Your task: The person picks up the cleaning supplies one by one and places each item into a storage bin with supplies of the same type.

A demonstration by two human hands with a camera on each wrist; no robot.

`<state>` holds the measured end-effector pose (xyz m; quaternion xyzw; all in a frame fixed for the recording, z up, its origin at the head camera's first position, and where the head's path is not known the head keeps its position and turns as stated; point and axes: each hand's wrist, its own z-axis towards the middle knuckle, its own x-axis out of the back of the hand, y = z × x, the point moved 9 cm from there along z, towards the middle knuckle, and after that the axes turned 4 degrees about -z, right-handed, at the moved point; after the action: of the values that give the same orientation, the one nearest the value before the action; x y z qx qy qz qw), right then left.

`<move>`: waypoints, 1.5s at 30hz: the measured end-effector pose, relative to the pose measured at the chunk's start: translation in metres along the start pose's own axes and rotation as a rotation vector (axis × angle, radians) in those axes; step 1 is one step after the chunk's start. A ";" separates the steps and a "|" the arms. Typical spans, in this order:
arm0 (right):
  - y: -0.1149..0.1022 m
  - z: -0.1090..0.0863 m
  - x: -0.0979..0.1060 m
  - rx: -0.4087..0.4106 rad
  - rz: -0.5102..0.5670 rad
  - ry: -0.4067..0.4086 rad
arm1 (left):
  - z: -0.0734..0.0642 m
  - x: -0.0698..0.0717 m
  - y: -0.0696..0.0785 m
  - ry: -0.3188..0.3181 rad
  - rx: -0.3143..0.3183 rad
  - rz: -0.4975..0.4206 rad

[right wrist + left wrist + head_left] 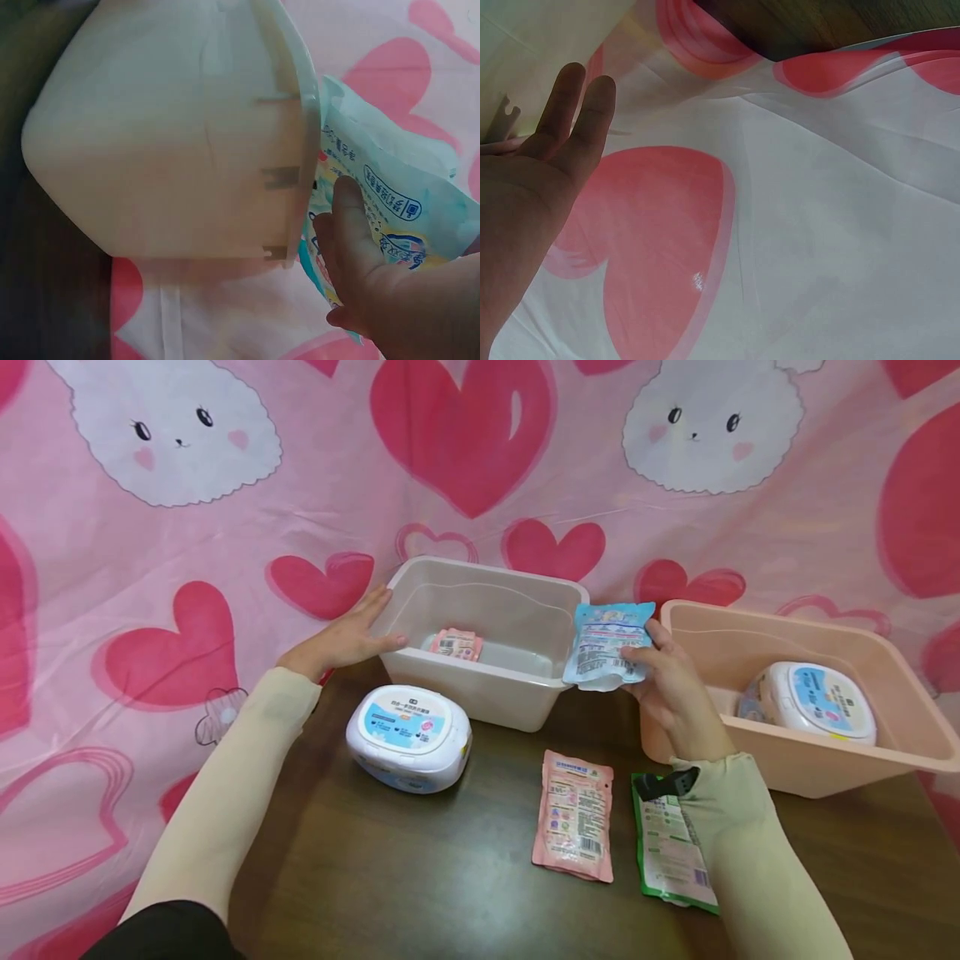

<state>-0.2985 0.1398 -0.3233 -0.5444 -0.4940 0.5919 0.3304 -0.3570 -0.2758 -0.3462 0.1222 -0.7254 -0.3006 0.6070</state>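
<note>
My right hand (671,681) grips a light blue pouch (611,643) by its right edge, thumb on the printed face. The pouch is at the right rim of a grey-beige bin (480,685); in the right wrist view the blue pouch (397,187) lies against the bin's rim. My left hand (341,631) rests on the bin's left end, fingers extended along the rim. In the left wrist view two straight fingers of the left hand (547,165) show. A small pink packet (456,644) lies inside the grey-beige bin.
A peach bin (810,752) at right holds a white lidded tub (821,697). Another white tub (408,739) stands before the grey-beige bin. A pink pouch (574,816) and a green-edged pouch (675,843) lie on the brown table (420,868). Heart-patterned cloth (465,427) hangs behind.
</note>
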 end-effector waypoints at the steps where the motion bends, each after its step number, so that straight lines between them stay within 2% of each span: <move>1: -0.002 0.002 0.000 -0.001 -0.017 -0.003 | 0.000 0.000 0.000 0.000 0.003 0.001; 10: -0.012 0.016 -0.002 -0.064 -0.184 -0.034 | 0.001 0.001 0.001 0.009 -0.017 0.016; 17: -0.019 0.020 -0.001 -0.124 -0.430 -0.041 | 0.001 0.001 0.002 0.012 -0.025 0.007; 20: -0.023 0.021 -0.003 -0.126 -0.486 -0.049 | 0.001 0.001 0.002 0.012 -0.025 0.000; 23: -0.026 0.023 -0.008 -0.113 -0.468 -0.059 | 0.000 0.001 0.002 0.009 -0.024 -0.002; 27: -0.029 0.029 -0.015 -0.099 -0.498 -0.049 | 0.000 0.001 0.001 0.007 -0.023 0.003; 30: -0.030 0.034 -0.019 -0.105 -0.542 -0.042 | 0.000 0.000 0.001 0.005 -0.021 0.003; 45: -0.021 0.051 -0.034 -0.147 -0.593 -0.028 | -0.001 0.001 0.002 0.011 -0.032 0.018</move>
<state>-0.3448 0.1030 -0.2967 -0.3907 -0.6774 0.4396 0.4418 -0.3558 -0.2751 -0.3446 0.1077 -0.7184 -0.3060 0.6153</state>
